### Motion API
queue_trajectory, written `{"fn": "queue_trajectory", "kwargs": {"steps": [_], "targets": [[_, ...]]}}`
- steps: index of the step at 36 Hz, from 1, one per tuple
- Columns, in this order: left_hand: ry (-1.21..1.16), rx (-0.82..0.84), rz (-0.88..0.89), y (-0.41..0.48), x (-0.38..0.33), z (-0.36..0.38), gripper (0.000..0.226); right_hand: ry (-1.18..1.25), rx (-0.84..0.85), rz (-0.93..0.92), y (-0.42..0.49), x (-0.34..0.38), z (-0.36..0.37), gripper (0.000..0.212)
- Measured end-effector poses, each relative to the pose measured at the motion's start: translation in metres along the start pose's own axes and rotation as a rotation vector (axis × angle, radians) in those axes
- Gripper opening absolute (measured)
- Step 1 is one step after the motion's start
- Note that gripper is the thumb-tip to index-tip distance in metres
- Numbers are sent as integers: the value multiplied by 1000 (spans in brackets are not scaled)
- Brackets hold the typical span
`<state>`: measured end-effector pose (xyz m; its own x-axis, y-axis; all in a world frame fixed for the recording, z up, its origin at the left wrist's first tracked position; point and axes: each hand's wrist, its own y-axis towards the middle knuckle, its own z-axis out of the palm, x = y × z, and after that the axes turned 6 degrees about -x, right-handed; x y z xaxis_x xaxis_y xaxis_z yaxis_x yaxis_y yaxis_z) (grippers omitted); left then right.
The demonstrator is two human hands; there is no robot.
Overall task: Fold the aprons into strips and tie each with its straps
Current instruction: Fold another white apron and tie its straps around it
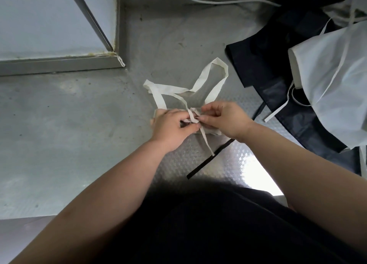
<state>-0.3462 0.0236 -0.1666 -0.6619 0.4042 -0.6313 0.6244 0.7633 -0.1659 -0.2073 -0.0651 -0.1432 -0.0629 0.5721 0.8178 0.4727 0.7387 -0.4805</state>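
A cream apron folded into a small bundle (211, 132) lies on the steel table, mostly hidden under both hands. Its straps (200, 83) loop away toward the far side, and one strap end (207, 144) trails toward me. My left hand (172, 127) pinches a strap at the crossing on top of the bundle. My right hand (222, 117) pinches the strap from the other side, fingertips meeting the left hand's.
A heap of dark aprons (278, 65) and white aprons (333, 81) lies at the right, and a black strap (210, 158) runs from it toward me. The steel table (79, 124) has a raised ledge (59, 63) at the far left. Cables (218, 0) run along the back.
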Motion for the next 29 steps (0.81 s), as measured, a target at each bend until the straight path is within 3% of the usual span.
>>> {"fn": "queue_trajectory", "kwargs": {"steps": [5,8,10,14,17,22,26,29], "targets": [[26,-20,37,0,0,0,21,-275,117,-84,-5,12,-10,16],[-6,-14,25,0,1,1,41,-659,96,-186,-3,15,-7,14],[-42,-10,16,0,2,3,49,-704,61,-210,-3,14,-5,17],[-44,-26,13,1,2,2,22,-358,-46,-79,-4,11,-7,14],[-14,-16,-17,-1,-3,0,17,32,-72,62,-7,12,-13,19],[6,11,-25,-1,-2,-1,21,-7,-62,56,-10,11,-11,15],[-53,82,-96,1,-6,-3,43,399,-320,198,-8,15,-11,19],[-50,82,-109,2,-7,-2,44,628,-453,294,-10,14,-13,15]]}}
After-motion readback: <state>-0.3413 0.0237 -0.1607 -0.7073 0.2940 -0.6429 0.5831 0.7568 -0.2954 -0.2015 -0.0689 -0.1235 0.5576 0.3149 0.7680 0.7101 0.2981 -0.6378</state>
